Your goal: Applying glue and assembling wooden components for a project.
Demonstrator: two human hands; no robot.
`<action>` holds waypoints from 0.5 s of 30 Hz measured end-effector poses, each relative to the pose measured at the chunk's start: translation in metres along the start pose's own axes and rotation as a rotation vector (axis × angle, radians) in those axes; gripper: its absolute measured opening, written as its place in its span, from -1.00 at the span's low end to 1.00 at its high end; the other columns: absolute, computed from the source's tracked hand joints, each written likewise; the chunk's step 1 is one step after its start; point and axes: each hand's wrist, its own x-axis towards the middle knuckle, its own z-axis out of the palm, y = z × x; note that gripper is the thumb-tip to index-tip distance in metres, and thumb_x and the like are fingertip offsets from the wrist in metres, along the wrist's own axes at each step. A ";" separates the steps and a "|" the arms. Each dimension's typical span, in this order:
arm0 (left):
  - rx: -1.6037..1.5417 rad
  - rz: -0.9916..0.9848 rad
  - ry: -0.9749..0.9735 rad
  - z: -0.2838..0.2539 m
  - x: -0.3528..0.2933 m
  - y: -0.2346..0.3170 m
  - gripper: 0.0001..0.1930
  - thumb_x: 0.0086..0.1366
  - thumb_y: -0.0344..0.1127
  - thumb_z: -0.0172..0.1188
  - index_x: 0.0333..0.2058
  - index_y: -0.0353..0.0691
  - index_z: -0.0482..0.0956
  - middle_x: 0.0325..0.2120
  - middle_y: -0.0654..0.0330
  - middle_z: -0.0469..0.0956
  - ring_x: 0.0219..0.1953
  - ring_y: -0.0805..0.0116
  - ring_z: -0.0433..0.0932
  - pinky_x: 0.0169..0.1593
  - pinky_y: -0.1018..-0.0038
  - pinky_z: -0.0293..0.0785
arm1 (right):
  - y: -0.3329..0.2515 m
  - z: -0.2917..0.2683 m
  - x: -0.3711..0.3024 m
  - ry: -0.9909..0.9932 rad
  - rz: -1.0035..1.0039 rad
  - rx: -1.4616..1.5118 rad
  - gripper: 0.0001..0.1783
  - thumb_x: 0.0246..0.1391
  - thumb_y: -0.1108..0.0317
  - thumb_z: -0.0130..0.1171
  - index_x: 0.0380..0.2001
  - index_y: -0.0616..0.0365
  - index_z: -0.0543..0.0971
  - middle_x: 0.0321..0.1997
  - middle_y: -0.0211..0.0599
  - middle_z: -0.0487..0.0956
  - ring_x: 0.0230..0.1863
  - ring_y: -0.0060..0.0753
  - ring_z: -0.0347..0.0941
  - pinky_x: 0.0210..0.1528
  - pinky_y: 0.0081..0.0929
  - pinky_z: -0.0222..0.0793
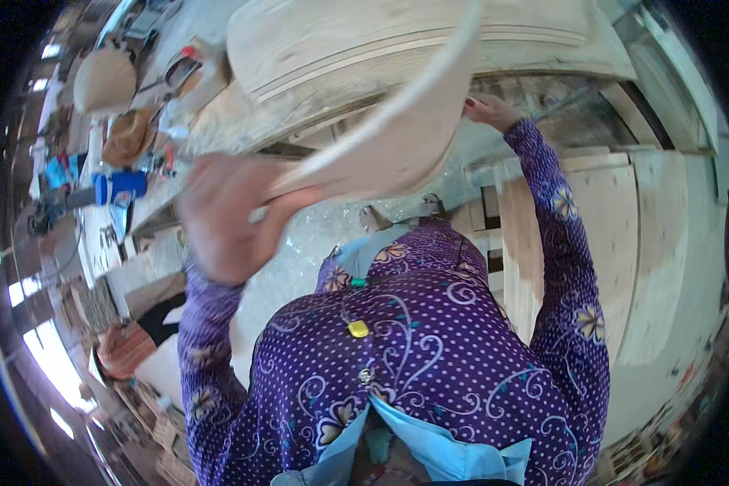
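Note:
A pale, curved wooden panel (397, 138) is held up in front of my body, tilted so that its right end rises toward the upper edge of the view. My left hand (239, 215), blurred by motion, grips its left end with the thumb along the edge. At the panel's right side, my right hand (494, 112) has its fingertips on the edge; part of those fingers is hidden behind the wood. Beyond the panel, a broad wooden board (316, 49) with dark parallel lines lies on a workbench (259, 121).
Large flat boards (591, 235) are stacked to my right. On the left of the bench are a blue tool (121, 186), a brown rounded object (128, 136) and a round pale piece (105, 81). A person in an orange top (121, 350) is at the far left.

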 end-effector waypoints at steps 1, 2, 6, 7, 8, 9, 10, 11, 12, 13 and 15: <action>-0.021 0.014 -0.020 0.016 -0.001 -0.002 -0.72 -0.06 -0.18 0.41 -0.49 -0.23 0.55 -0.62 0.18 0.46 -0.50 0.17 0.46 -0.35 0.32 0.33 | -0.002 0.009 -0.002 -0.037 -0.005 -0.004 -0.52 0.22 -0.04 -0.01 -0.06 0.13 0.56 -0.31 -0.38 0.58 -0.29 -0.62 0.44 -0.28 -0.59 0.35; -0.020 0.012 -0.031 0.031 -0.004 -0.004 -0.72 -0.04 -0.15 0.38 -0.49 -0.21 0.55 -0.61 0.20 0.47 -0.50 0.19 0.47 -0.35 0.32 0.33 | -0.007 0.023 -0.014 0.037 0.127 0.089 -0.54 0.22 0.01 0.01 -0.03 0.13 0.53 -0.23 -0.40 0.58 -0.27 -0.65 0.45 -0.29 -0.66 0.34; -0.004 0.057 -0.125 0.080 -0.009 -0.020 -0.70 0.05 -0.05 0.30 -0.49 -0.18 0.53 -0.61 0.25 0.49 -0.49 0.23 0.49 -0.32 0.34 0.32 | 0.011 0.040 -0.054 0.265 0.179 0.244 -0.64 0.20 0.08 0.08 -0.10 0.09 0.57 -0.34 -0.42 0.58 -0.38 -0.63 0.45 -0.41 -0.56 0.35; -0.020 0.050 -0.141 0.091 -0.011 -0.026 -0.70 0.05 -0.05 0.30 -0.49 -0.18 0.53 -0.61 0.25 0.49 -0.49 0.23 0.49 -0.32 0.34 0.32 | 0.014 0.035 -0.065 0.260 0.307 0.254 -0.68 0.17 0.21 0.14 -0.06 0.11 0.54 -0.31 -0.32 0.59 -0.31 -0.56 0.48 -0.29 -0.56 0.40; 0.001 0.057 -0.168 0.099 -0.017 -0.031 -0.70 0.07 -0.04 0.28 -0.48 -0.16 0.53 -0.61 0.26 0.49 -0.49 0.25 0.49 -0.31 0.35 0.32 | 0.007 0.042 -0.071 0.242 0.324 0.261 -0.68 0.17 0.21 0.14 -0.06 0.11 0.54 -0.31 -0.32 0.59 -0.31 -0.56 0.48 -0.29 -0.56 0.40; 0.021 0.067 -0.193 0.108 -0.022 -0.037 -0.70 0.09 -0.03 0.26 -0.48 -0.15 0.52 -0.61 0.27 0.49 -0.50 0.26 0.49 -0.30 0.37 0.31 | -0.005 0.052 -0.077 0.386 0.183 -0.006 -0.65 0.13 0.25 0.17 -0.02 0.09 0.52 -0.26 -0.27 0.58 -0.29 -0.49 0.50 -0.24 -0.53 0.42; 0.013 0.051 -0.208 0.115 -0.029 -0.041 -0.70 0.09 -0.03 0.26 -0.48 -0.15 0.52 -0.61 0.27 0.49 -0.50 0.26 0.49 -0.30 0.37 0.31 | -0.018 0.062 -0.083 0.519 0.034 -0.274 -0.61 0.10 0.29 0.20 0.01 0.08 0.50 -0.21 -0.21 0.57 -0.28 -0.41 0.52 -0.19 -0.51 0.44; 0.026 0.035 -0.213 0.121 -0.037 -0.045 -0.70 0.09 -0.02 0.26 -0.48 -0.15 0.53 -0.61 0.27 0.49 -0.49 0.27 0.49 -0.29 0.37 0.32 | -0.042 0.076 -0.084 0.579 0.027 -0.377 -0.49 0.02 0.30 0.24 0.09 0.01 0.44 -0.03 -0.16 0.50 -0.08 -0.26 0.50 -0.05 -0.36 0.40; 0.041 0.025 -0.217 0.125 -0.043 -0.049 -0.70 0.09 -0.01 0.26 -0.48 -0.14 0.53 -0.61 0.28 0.49 -0.49 0.27 0.49 -0.28 0.37 0.32 | -0.071 0.090 -0.085 0.561 0.033 -0.373 -0.49 0.02 0.30 0.24 0.09 0.01 0.44 -0.03 -0.16 0.50 -0.08 -0.26 0.50 -0.05 -0.36 0.40; 0.050 0.016 -0.221 0.132 -0.052 -0.053 -0.70 0.10 -0.01 0.26 -0.47 -0.12 0.53 -0.62 0.30 0.49 -0.48 0.29 0.51 -0.24 0.36 0.33 | -0.098 0.106 -0.082 0.662 -0.107 -0.520 -0.44 0.00 0.26 0.26 0.12 -0.04 0.42 0.05 -0.20 0.45 0.02 -0.25 0.43 0.06 -0.29 0.32; 0.056 0.010 -0.206 0.143 -0.062 -0.058 -0.71 0.09 0.00 0.26 -0.48 -0.11 0.54 -0.62 0.31 0.49 -0.47 0.32 0.51 -0.20 0.35 0.33 | -0.137 0.121 -0.078 0.747 -0.252 -0.665 -0.40 -0.02 0.23 0.28 0.14 -0.08 0.40 0.13 -0.24 0.40 0.12 -0.24 0.36 0.18 -0.22 0.23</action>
